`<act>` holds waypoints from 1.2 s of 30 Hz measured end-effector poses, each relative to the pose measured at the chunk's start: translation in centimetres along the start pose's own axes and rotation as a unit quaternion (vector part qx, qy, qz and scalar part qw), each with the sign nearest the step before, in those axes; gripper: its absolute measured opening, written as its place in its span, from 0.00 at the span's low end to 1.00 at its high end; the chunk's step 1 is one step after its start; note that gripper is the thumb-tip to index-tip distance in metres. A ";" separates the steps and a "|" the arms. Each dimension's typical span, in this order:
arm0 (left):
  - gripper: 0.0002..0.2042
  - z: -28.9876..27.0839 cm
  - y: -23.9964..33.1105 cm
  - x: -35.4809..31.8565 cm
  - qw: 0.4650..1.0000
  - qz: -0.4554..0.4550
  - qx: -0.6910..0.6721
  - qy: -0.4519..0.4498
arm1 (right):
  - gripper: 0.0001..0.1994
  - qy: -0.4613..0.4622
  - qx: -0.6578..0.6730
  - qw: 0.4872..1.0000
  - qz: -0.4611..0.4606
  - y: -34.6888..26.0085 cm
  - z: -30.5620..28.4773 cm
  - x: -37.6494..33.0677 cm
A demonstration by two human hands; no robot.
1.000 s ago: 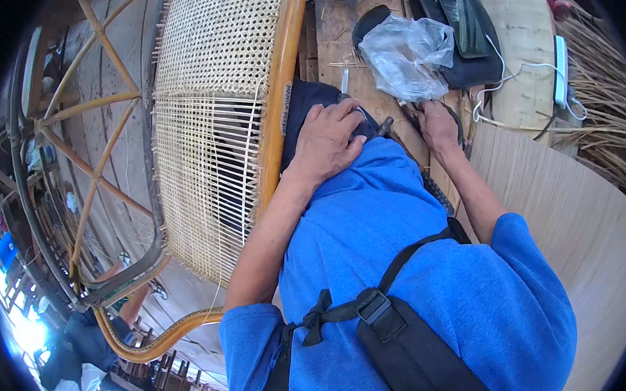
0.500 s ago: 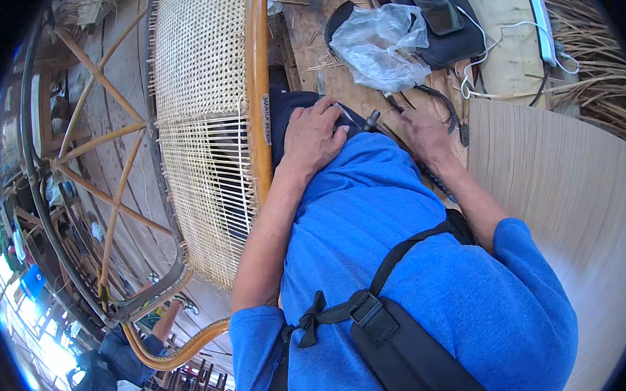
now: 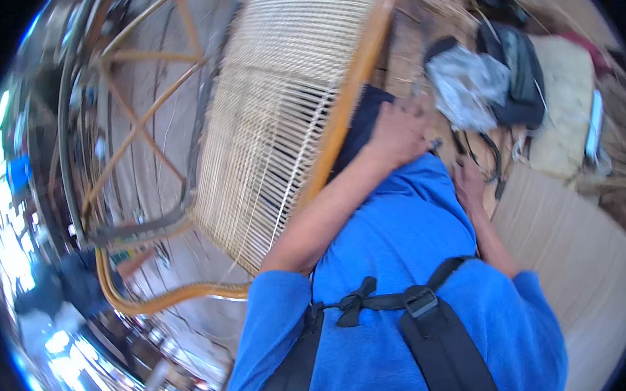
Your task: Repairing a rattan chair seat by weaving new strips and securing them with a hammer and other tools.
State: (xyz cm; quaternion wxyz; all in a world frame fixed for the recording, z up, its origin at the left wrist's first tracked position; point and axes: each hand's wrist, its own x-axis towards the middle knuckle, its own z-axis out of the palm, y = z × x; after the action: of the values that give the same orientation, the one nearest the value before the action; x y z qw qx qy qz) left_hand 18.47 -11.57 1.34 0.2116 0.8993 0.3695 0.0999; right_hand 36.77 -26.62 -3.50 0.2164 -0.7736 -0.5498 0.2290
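My left hand (image 3: 401,136) lies over my dark trousers (image 3: 366,120), its fingers stretched out and slightly spread. Just beside it, the wooden rail (image 3: 344,118) edges a woven cane panel (image 3: 268,114). The upper part of the panel is densely woven, while loose parallel strands and gaps show lower down. A small dark knobbed tool (image 3: 436,143) sits between my hands, mostly hidden. My right hand (image 3: 469,182) is low at my right side, near dark cords (image 3: 493,153). Blur covers its fingers, so whether it holds anything does not show.
A clear plastic bag (image 3: 466,87) and a dark bag (image 3: 520,83) lie on the wooden surface ahead. A white device (image 3: 595,119) and a pale wood-grain board (image 3: 566,275) are to the right. Bent-frame furniture (image 3: 142,124) stands left; another person's dark clothing (image 3: 63,288) appears lower left.
The view has turned, shifting the cane panel and bags rightward in the picture. My right hand has drawn back slightly from the knobbed tool. My left hand stays on my trousers.
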 end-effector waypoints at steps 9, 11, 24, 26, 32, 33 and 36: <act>0.17 -2.5 1.7 -3.8 0.987 0.041 -0.156 -0.026 | 0.13 -0.218 -0.087 0.972 0.014 -10.1 -6.6 3.2; 0.15 -3.7 1.6 -4.3 0.986 0.028 -0.161 -0.015 | 0.15 -0.270 -0.036 0.962 -0.021 -13.1 -6.9 5.4; 0.09 -10.7 -4.2 -9.4 0.896 -0.274 -0.309 0.165 | 0.25 -0.151 0.407 0.877 0.204 -10.7 -5.5 9.7; 0.09 -8.3 -3.7 -8.3 0.910 -0.155 -0.270 0.273 | 0.24 -0.237 0.645 0.706 0.172 -17.5 -4.7 11.2; 0.05 -9.3 -5.7 -6.3 0.922 -0.227 -0.129 0.286 | 0.20 -0.372 0.751 0.545 -0.003 -24.7 -0.7 19.8; 0.06 -9.3 -6.5 -6.2 0.919 -0.249 -0.083 0.295 | 0.20 -0.379 0.746 0.547 0.000 -26.1 -0.1 21.0; 0.13 -8.0 -9.1 -6.7 0.894 -0.347 -0.019 0.283 | 0.16 -0.420 0.718 0.551 -0.073 -30.4 3.1 24.0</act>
State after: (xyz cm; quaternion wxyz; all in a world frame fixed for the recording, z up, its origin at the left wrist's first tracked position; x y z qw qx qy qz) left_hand 5.34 -8.08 4.19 0.1369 0.6437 0.7001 0.2773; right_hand 19.06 5.63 9.09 0.4605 -0.1345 -0.2855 0.8297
